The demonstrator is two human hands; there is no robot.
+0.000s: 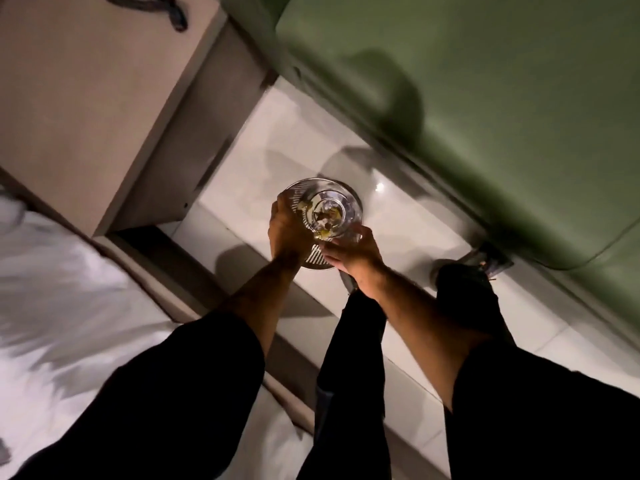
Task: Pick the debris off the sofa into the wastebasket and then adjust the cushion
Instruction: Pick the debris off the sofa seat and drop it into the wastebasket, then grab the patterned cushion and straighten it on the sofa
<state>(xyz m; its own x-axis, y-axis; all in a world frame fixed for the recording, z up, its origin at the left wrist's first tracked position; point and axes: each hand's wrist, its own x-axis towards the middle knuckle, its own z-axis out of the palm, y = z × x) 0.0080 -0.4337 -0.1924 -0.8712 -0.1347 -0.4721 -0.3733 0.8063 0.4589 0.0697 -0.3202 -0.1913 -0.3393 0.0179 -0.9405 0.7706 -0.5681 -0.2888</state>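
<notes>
A round metal wastebasket (313,192) with a perforated wall sits low over the white tiled floor, seen from straight above. Small bits of debris (323,216) lie at its bottom. My left hand (285,228) grips its left rim. My right hand (353,252) holds the near right rim. The green sofa (485,98) fills the upper right, its seat smooth with a dark shadow on it. No cushion shows in this view.
A beige wooden bedside cabinet (86,98) stands at upper left. A bed with white sheets (69,289) lies at lower left. My legs in dark trousers (349,375) stand on the tiled floor (249,161) between bed and sofa.
</notes>
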